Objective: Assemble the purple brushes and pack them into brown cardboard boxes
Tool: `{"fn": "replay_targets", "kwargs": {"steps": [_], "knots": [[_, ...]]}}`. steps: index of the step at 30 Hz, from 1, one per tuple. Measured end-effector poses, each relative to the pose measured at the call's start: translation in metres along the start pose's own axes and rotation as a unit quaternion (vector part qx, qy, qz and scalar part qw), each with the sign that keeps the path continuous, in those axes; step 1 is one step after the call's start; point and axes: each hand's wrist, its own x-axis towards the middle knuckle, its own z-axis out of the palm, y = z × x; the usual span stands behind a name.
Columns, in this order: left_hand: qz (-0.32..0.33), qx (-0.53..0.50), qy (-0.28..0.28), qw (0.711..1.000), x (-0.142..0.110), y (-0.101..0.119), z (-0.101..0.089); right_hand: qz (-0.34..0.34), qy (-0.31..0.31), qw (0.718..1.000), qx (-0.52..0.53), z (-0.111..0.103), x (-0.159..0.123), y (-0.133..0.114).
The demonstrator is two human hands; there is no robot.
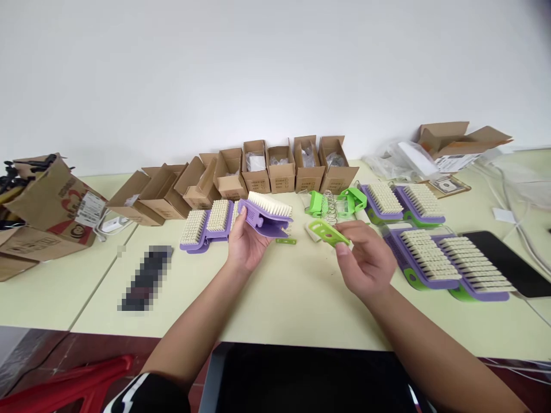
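Note:
My left hand (248,245) is closed around a purple brush head (266,217) with rows of cream bristles, held tilted above the table. In my right hand (365,258) a flat light-green plastic piece (328,232) with oval holes is pinched between thumb and fingers. The two parts are apart. Behind them on the table lie green plastic parts (350,201) and metal springs (330,206). A small green strip (286,241) rests below the brush head. More purple brush heads (217,218) sit to the left of my left hand, bristles up.
A row of open cardboard boxes (282,178) lines the wall. Purple-and-green brushes (430,258) stand at right beside a black tablet-like slab (508,258). A pixelated dark object (146,280) lies left. Larger boxes (55,212) stand far left; a red stool (73,384) is below.

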Motion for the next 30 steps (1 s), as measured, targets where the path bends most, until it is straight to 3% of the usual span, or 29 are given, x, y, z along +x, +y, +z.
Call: {"fn": "replay_targets", "kwargs": {"steps": [7,10,14,18,21,26,30], "knots": [[0.032,0.037,-0.023,0.999,-0.006,0.0,0.006,-0.002,-0.001,0.984,-0.18,0.003,0.005,0.01],[0.043,0.049,-0.017,0.998,-0.005,-0.001,0.003,0.003,-0.032,0.989,-0.145,0.004,0.003,0.009],[0.057,0.055,-0.015,0.997,-0.003,-0.004,0.0,0.074,-0.088,0.991,-0.074,0.01,-0.005,0.011],[0.093,0.062,-0.001,0.994,-0.004,-0.006,0.0,0.114,-0.142,0.981,-0.069,0.016,-0.011,0.011],[0.149,0.074,0.019,0.986,-0.005,-0.002,0.001,0.124,-0.218,0.963,-0.093,0.018,-0.014,0.009],[0.261,0.101,0.048,0.959,0.0,0.009,-0.003,0.02,-0.372,0.918,-0.133,0.029,-0.032,0.008],[0.249,0.084,0.052,0.963,0.003,0.01,-0.005,-0.031,-0.429,0.89,-0.152,0.046,-0.056,0.011]]}}
